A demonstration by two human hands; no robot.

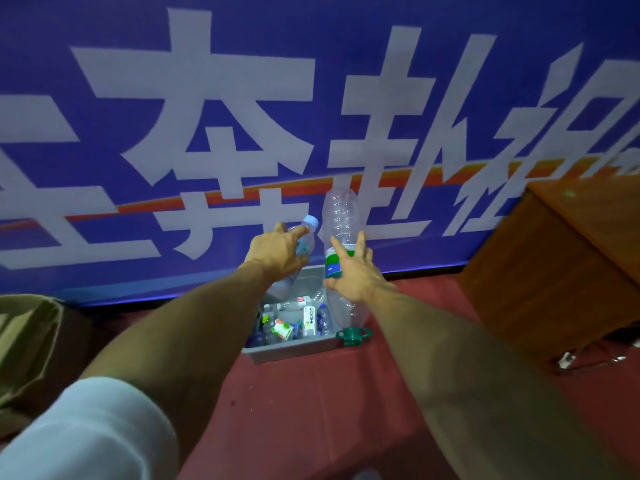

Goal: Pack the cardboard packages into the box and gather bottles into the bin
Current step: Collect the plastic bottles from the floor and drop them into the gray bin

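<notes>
Both hands are out over the bin [287, 351], each grasping a bottle.

Left hand [277, 252]: fingers curled round a small bottle [306, 233], clear, with a pale blue cap. It is tilted, cap end up and away from the person, lower end over the bin's far-left part.

Right hand [353, 277]: thumb and spread fingers clasp the large bottle [341, 209] at its green and blue label. The bottle is near upright and inverted, base high against the banner [138, 98]. Its green cap [353, 336] sits low, just outside the bin's near-right corner. Cannot tell whether the cap touches the floor [311, 410].

The bin is grey and stands on the red floor at the foot of the blue banner. Inside is a jumble of clear bottles, labels and caps.

A box [27, 341], brown cardboard, sits at the left edge of the floor, partly out of view. A wooden cabinet [554, 271] is on the right. A white sleeve [86, 438] shows on the left arm.
</notes>
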